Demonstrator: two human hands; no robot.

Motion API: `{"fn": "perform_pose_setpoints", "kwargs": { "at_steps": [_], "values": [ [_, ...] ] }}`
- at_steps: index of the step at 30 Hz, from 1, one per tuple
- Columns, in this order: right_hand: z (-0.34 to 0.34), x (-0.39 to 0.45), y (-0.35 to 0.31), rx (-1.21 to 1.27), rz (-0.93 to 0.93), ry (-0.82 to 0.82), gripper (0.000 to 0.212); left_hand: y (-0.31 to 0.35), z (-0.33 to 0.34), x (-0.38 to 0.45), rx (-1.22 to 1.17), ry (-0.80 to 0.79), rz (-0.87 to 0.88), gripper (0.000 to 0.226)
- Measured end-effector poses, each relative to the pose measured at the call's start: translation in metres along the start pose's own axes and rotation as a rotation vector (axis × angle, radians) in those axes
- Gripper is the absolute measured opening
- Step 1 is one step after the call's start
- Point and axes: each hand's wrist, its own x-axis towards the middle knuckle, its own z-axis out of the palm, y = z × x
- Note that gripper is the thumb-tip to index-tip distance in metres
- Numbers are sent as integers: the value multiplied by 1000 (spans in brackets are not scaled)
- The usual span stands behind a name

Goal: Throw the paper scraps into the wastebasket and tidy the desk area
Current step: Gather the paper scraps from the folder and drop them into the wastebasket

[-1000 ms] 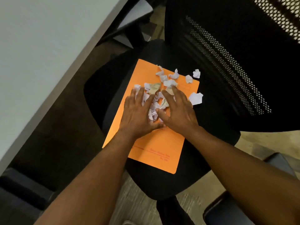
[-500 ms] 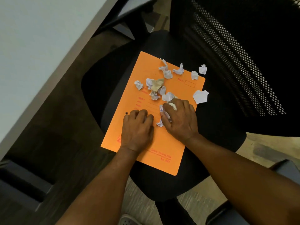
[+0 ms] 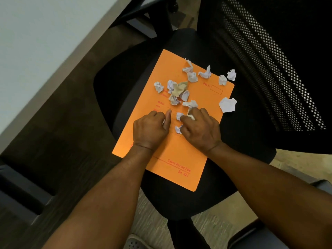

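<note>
— Orange folder (image 3: 179,155) on the chair seat (image 3: 125,83): both hands are pulling back, fists closing?

— Yes. Left hand (image 3: 150,129) and right hand (image 3: 201,130) are curling around paper scraps (image 3: 177,93); most are staying scattered. No wastebasket showing.

an office, by the look of the furniture: black swivel chair (image 3: 179,203) with a perforated mesh backrest (image 3: 269,69) and a padded seat, pulled up beside a pale grey tabletop (image 3: 45,42) with a dark underside. orange cardboard file folder (image 3: 172,159) lying on the seat, printed in red with form lines and "spring file" wording. hard, light-toned floor (image 3: 224,227) below, and a grey cabinet or drawer edge (image 3: 21,194) at lower left.
</note>
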Motion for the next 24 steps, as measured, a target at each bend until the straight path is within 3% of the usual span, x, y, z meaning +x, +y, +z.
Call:
{"fn": "perform_pose_setpoints", "kwargs": {
  "at_steps": [12, 19, 24],
  "values": [
    [-18, 19, -27, 282, 190, 160, 19, 12, -56, -14, -468, 178, -484, 57],
    [-37, 37, -123, 506, 280, 276, 24, -31, -110, -68, -536, 307, -672, 56],
    [-31, 11, -223, 595, 192, 180, 23, -72, -157, -149, -512, 393, -786, 58]
  ]
}}
